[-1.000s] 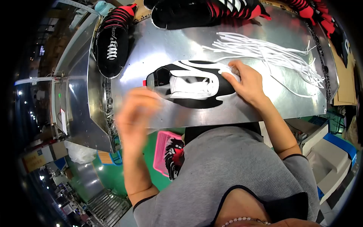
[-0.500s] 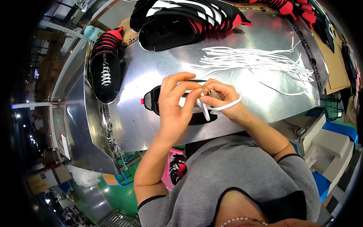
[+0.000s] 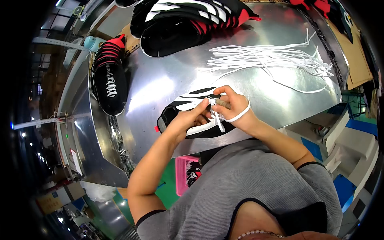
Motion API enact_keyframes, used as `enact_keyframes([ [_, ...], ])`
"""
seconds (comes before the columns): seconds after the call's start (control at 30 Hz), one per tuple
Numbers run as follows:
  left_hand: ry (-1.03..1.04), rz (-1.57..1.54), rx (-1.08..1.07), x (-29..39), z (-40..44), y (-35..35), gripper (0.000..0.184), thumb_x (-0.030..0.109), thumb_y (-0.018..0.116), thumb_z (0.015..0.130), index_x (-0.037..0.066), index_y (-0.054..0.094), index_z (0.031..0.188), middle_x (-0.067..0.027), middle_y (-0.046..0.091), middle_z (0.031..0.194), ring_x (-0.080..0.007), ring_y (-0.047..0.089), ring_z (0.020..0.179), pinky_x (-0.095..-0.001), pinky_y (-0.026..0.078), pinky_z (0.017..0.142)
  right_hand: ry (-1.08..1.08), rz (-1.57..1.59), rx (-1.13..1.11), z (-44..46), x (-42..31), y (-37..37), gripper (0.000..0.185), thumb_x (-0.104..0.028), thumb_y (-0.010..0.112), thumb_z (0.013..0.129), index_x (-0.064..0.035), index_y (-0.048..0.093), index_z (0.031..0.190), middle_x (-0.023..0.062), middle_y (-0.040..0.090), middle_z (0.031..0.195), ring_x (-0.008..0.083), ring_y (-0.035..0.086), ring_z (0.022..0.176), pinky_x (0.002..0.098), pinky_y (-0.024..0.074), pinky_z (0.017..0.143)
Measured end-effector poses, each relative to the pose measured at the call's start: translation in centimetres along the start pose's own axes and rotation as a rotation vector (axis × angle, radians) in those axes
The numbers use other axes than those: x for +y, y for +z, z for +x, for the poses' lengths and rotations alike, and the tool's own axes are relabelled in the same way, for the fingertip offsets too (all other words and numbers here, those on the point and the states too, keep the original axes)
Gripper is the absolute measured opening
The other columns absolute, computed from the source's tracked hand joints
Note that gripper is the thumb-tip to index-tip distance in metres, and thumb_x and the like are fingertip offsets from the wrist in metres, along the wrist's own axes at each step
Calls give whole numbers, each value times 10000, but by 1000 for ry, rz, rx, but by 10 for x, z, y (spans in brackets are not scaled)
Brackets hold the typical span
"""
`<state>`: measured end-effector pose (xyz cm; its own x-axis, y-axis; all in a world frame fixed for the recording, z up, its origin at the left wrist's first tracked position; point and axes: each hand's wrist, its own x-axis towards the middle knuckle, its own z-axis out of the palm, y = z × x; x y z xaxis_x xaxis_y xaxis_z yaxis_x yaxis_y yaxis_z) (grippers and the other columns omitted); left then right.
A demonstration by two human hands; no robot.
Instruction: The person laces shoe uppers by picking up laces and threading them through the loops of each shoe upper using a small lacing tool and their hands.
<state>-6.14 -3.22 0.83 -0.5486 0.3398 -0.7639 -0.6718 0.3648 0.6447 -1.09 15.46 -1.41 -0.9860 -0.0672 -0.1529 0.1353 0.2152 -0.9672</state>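
A black and white shoe upper (image 3: 188, 105) with a red tab lies on the metal table below my hands. My left hand (image 3: 189, 119) is closed on the upper, thumb pressed near its lacing opening and fingers curled, partly hidden. My right hand (image 3: 237, 107) is closed at the same opening around a short tan, wrapped-looking piece (image 3: 222, 103), perhaps a tool handle; its tip is hidden. A white shoelace (image 3: 241, 115) loops round the right hand, and its strands hang over the upper between the hands.
White shoelaces (image 3: 264, 60) lie in a loose bundle on the metal table (image 3: 160, 144). Black, white and red shoes (image 3: 176, 38) stand at the far edge, and a laced black shoe (image 3: 109, 80) at the left. Below is a pink basket (image 3: 181, 176).
My left hand has come down from the raised lace onto the upper, its fingers now curled. More of the upper shows, and its heel end has tilted lower. My right hand keeps the tan piece.
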Motion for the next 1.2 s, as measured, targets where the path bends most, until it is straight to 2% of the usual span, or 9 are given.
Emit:
enact_keyframes([
  [0.03,17,30,24,-1,-1,1,500,552,591,928,69,683,836,-15,620,676,-68,518,580,-198,365,545,-5,-32,10,-1,0,-1,386,-138,684,863,-27,496,1182,159,667,820,275,657,708,359,509,674],
  [0.13,138,66,124,-5,-8,11,390,436,641,924,59,679,833,-15,626,690,-68,510,552,-211,369,529,-117,-116,36,-1,8,0,385,-100,708,850,-34,503,1168,82,621,699,157,586,605,288,454,585],
  [0.3,274,83,313,-11,-11,24,227,264,711,890,41,687,862,-4,631,673,-65,454,479,-246,331,445,-145,-140,-54,-1,10,-1,358,-122,698,859,-28,493,1138,117,648,744,238,643,680,329,490,633],
  [0.37,284,123,350,-11,-15,27,217,252,707,893,39,686,863,-4,631,682,-59,446,481,-245,327,444,-87,-69,-123,-4,0,-11,332,-162,680,876,-24,498,1117,154,668,794,330,672,751,381,508,672],
  [0.47,336,113,359,-17,-15,27,192,218,703,896,31,678,858,0,631,703,-53,437,481,-238,315,438,-322,-96,35,-9,17,-12,256,-111,654,912,-25,507,1103,101,643,730,180,660,694,281,498,638],
  [0.7,412,68,338,-21,-15,30,160,183,690,904,24,677,888,-14,651,722,-48,452,483,-216,334,436,-204,-222,-62,-12,1,-25,108,-97,621,917,9,602,909,120,688,756,214,682,680,293,508,613],
  [0.97,513,77,290,-29,-20,35,225,158,607,954,5,682,808,-20,614,622,-85,537,525,-244,412,510,-250,-327,-117,-1,-1,-17,164,-83,612,906,-7,513,1013,169,671,749,315,675,684,374,504,608],
  [1.07,755,124,302,-36,-19,47,173,130,573,961,-8,660,902,-17,636,689,-84,551,560,-229,416,528,-246,-334,-121,2,-3,-1,240,-95,606,907,-7,437,1053,188,643,734,382,657,705,436,493,622],
  [1.2,466,-64,158,-34,-11,32,255,210,524,973,4,659,909,-25,640,703,-73,530,622,-211,407,603,-258,-427,-168,10,-3,-10,233,-138,596,914,-6,491,1076,156,643,695,357,662,685,425,505,637],
])
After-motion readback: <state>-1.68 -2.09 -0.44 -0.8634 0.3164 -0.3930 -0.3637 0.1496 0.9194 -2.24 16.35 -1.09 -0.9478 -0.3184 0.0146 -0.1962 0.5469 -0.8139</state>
